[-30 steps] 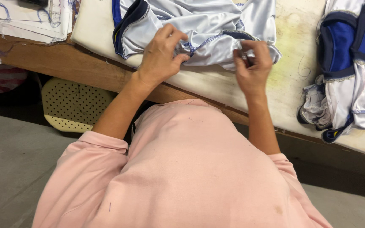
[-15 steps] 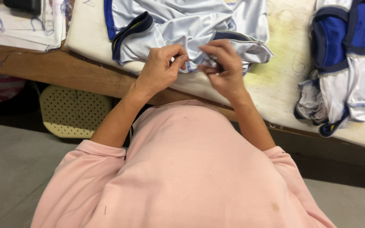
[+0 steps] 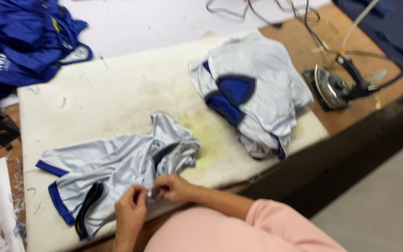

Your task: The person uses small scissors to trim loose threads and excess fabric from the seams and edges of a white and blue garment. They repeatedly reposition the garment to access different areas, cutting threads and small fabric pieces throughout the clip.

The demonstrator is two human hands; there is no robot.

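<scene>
One silver jersey, two hands pinching its hem: left hand, right hand

Both hands low in frame, close together, fingertips nearly meeting. Left hand rising from the bottom edge, back of hand up, fingers curled in a pinch; forearm bare, running straight down out of view. Right hand reaching in from the right, fingers bent and pinched toward the left one, wrist straight, bare forearm angling back to a pink sleeve at the elbow.
</scene>
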